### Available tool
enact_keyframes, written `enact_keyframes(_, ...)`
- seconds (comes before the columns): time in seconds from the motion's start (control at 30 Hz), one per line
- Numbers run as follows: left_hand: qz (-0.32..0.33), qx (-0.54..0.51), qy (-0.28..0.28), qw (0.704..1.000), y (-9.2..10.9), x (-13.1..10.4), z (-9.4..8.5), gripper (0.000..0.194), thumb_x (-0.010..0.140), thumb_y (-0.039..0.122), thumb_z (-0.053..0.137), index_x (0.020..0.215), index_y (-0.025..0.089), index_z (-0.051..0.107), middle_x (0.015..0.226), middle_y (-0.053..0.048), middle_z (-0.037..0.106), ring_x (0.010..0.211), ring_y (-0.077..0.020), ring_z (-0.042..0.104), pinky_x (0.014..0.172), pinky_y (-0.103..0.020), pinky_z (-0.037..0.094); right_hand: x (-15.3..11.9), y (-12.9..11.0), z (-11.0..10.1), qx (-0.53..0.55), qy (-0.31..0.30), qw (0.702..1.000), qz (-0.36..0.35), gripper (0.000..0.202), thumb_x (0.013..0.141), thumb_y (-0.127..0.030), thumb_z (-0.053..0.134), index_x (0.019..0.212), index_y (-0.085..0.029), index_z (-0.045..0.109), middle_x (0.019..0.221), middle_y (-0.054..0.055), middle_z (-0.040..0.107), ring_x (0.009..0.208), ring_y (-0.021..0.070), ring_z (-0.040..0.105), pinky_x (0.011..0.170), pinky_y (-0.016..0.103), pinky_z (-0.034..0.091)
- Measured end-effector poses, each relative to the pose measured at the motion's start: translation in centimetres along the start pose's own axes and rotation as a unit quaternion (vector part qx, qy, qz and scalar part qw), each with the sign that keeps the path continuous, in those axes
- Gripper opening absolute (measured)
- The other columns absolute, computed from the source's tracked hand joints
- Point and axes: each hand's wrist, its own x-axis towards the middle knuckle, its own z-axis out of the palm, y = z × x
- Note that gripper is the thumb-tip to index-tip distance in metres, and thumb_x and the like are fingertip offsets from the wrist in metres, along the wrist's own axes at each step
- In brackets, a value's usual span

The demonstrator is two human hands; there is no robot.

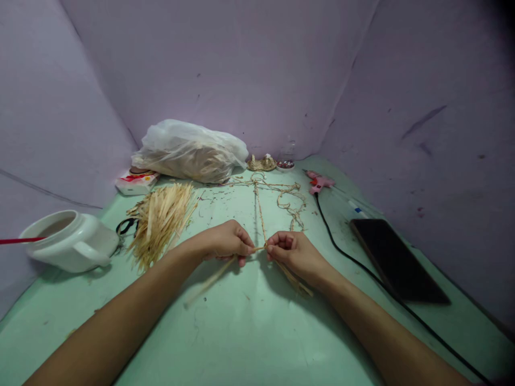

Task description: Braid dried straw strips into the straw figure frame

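Note:
A thin twisted cord of dry straw-like fibre (260, 212) runs from the back of the table to my hands. My left hand (230, 242) pinches a pale fibre strip (211, 280) near the cord's near end, and the strip's loose tail trails down to the left. My right hand (295, 254) is closed around the cord's end, with loose strands (296, 284) sticking out below it. Both hands are close together, just above the green table. At the far end the cord meets a knotted part (256, 181), with more cord looped to its right.
On the left lie a bundle of dry strips (163, 220), a white pot (76, 244) and a small box (137, 182). A plastic bag (193, 153) rests against the wall. To the right are a pink glue gun (319, 182), its black cable (358, 264) and a dark phone (398, 260).

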Motion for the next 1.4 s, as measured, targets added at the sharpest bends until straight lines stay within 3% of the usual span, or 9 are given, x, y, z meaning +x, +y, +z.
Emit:
enact_keyframes(0.2,-0.023,-0.074,0.051,0.996,0.5,-0.1,0.6,0.057,0.061,0.023,0.058,0.116,0.009,0.049,0.042,0.007,0.044,0.033,-0.0064,0.036,0.034,-0.018,0.021,0.0,0.1,0.2,0.006,0.002,1.000,0.004,0.006,0.062,-0.019,0.057,0.063,-0.015,0.053,0.051,-0.002,0.056,0.045,0.0068,0.045,0.045,0.019,0.032)
enact_keyframes(0.33,-0.026,-0.053,0.123,0.991,0.7,0.0,-0.4,0.040,0.060,0.017,0.059,0.099,0.009,0.058,0.046,0.004,0.049,0.031,-0.0049,0.034,0.033,-0.018,0.022,0.1,0.4,0.2,0.002,0.007,1.000,0.012,0.006,0.062,-0.018,0.056,0.063,-0.014,0.052,0.051,-0.002,0.056,0.043,0.0059,0.042,0.044,0.018,0.030)
enact_keyframes(0.5,0.010,-0.077,0.297,0.952,0.1,-1.5,-5.6,0.013,0.059,0.016,0.061,0.070,0.010,0.059,0.053,0.000,0.056,0.032,-0.0015,0.031,0.033,-0.018,0.019,0.1,0.4,0.2,-0.001,0.003,1.000,0.016,0.005,0.062,-0.018,0.056,0.061,-0.014,0.053,0.050,-0.001,0.055,0.044,0.0062,0.042,0.044,0.019,0.030)
enact_keyframes(0.6,0.041,-0.119,0.340,0.932,-0.1,-2.5,-7.2,0.013,0.060,0.019,0.062,0.068,0.011,0.056,0.054,0.000,0.056,0.033,-0.0016,0.033,0.033,-0.017,0.019,0.2,0.4,0.3,-0.002,0.000,1.000,0.019,0.004,0.061,-0.017,0.057,0.061,-0.013,0.055,0.051,0.000,0.056,0.043,0.0058,0.040,0.043,0.019,0.027)
enact_keyframes(0.67,0.041,-0.147,0.302,0.941,0.0,-2.6,-6.4,0.017,0.059,0.019,0.063,0.072,0.011,0.057,0.060,-0.001,0.059,0.033,-0.0020,0.036,0.032,-0.017,0.021,0.2,0.5,0.4,0.008,0.000,1.000,0.019,0.005,0.061,-0.017,0.057,0.061,-0.013,0.054,0.051,0.000,0.057,0.043,0.0056,0.039,0.042,0.019,0.027)
enact_keyframes(0.87,-0.033,-0.158,0.012,0.987,1.0,-0.3,1.0,0.016,0.058,0.015,0.057,0.073,0.009,0.059,0.056,-0.002,0.058,0.038,-0.0088,0.048,0.036,-0.021,0.035,0.3,0.6,0.4,0.047,-0.005,0.999,0.021,0.008,0.061,-0.020,0.057,0.064,-0.013,0.053,0.054,0.000,0.057,0.046,0.0062,0.045,0.046,0.019,0.032)
enact_keyframes(1.07,-0.053,-0.076,0.069,0.993,0.5,1.2,2.7,0.007,0.059,0.014,0.048,0.052,0.013,0.051,0.040,0.002,0.046,0.030,-0.0076,0.038,0.032,-0.020,0.026,0.2,1.4,0.3,-0.056,0.005,0.998,-0.029,0.009,0.066,-0.023,0.053,0.065,-0.014,0.054,0.056,0.000,0.056,0.047,0.0078,0.044,0.045,0.020,0.031)
enact_keyframes(1.23,0.013,-0.037,0.137,0.990,-0.7,1.9,3.0,0.006,0.054,0.014,0.048,0.048,0.014,0.049,0.035,0.006,0.031,0.033,-0.0047,0.027,0.034,-0.020,0.018,-0.8,0.9,0.2,-0.257,0.064,0.956,-0.124,0.013,0.070,-0.024,0.049,0.068,-0.017,0.060,0.057,0.000,0.058,0.051,0.0096,0.046,0.048,0.021,0.032)
enact_keyframes(1.4,0.014,-0.061,0.164,0.984,-0.8,2.2,3.9,0.006,0.052,0.015,0.049,0.047,0.014,0.048,0.036,0.006,0.031,0.034,-0.0040,0.025,0.035,-0.020,0.016,-1.3,0.1,0.1,-0.316,0.091,0.941,-0.082,0.015,0.069,-0.027,0.051,0.066,-0.018,0.063,0.059,0.001,0.061,0.050,0.0105,0.048,0.046,0.021,0.031)
